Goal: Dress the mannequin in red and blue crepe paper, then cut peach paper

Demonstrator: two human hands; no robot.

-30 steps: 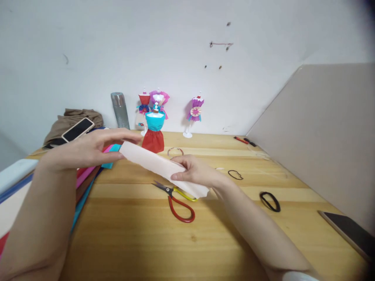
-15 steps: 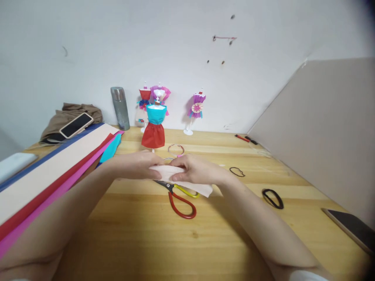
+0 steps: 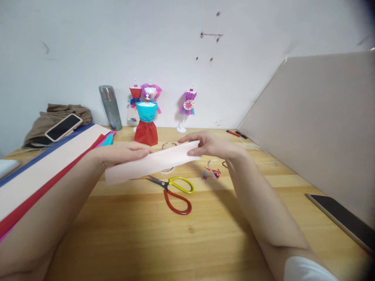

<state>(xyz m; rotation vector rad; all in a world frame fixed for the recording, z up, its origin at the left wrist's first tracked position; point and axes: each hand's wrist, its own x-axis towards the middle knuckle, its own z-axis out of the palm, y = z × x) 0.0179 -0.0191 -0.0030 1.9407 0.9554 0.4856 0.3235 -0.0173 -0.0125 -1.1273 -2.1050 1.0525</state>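
Observation:
A pale pink strip, paper or thin cloth [image 3: 152,162], is stretched between my two hands above the table, its right end higher than its left. My left hand [image 3: 129,152] has its thumb on top of the strip and the fingers behind it. At the upper right end, my right hand [image 3: 205,144] pinches the strip between thumb and fingers. Below the strip lie scissors [image 3: 165,185] with one yellow and one red handle, blades slightly apart. Just behind the strip is a roll of tape or ring [image 3: 168,170], partly covered.
Small dress forms stand at the back, one in a turquoise top and red skirt [image 3: 146,130], another in purple [image 3: 190,103]. Coloured sheets [image 3: 58,169] lie left, near a flask [image 3: 110,107] and phone [image 3: 63,127]. Another phone [image 3: 341,218] lies right. Small red scraps [image 3: 215,173] lie below my right hand.
My hands have moved apart, and the folded or bunched pale strip is now spread out between them. My right hand has risen. The scissors are more fully uncovered, and the view has shifted slightly right.

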